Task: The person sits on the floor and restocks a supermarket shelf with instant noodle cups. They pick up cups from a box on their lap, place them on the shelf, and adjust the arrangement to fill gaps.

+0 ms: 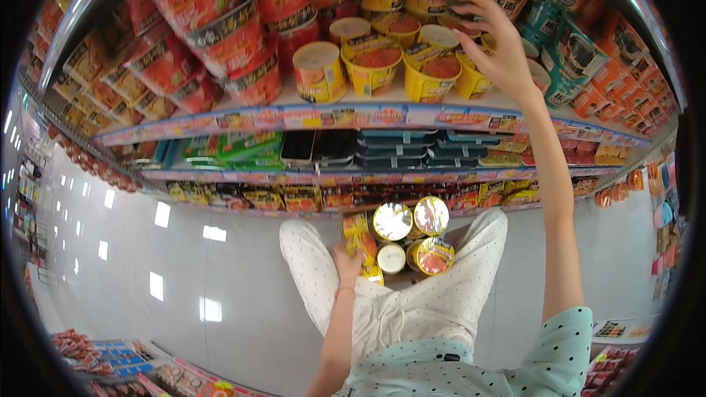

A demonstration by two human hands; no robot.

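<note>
My right hand (pixel 496 48) is raised at the middle shelf with its fingers apart and nothing in them. It is over the row of yellow noodle cups (pixel 432 73), beside the right end of that row. Low down, between my knees, stands a cardboard box (pixel 401 277) with several yellow noodle cups (pixel 434 256) in it, some showing shiny or pale lids. My left hand (pixel 346 263) is at the box's left side, its fingers curled on a yellow noodle cup (pixel 366 248) that lies tilted. My left fingertips are partly hard to make out.
Stacks of red noodle tubs (pixel 228 40) stand left of the yellow cups. Green noodle tubs (pixel 577 55) and orange cups (pixel 614 92) stand to the right. Beneath the shelf edge (pixel 353 114) are packaged goods and a phone-like dark rectangle (pixel 298 146). Grey floor tiles (pixel 184 265) surround me.
</note>
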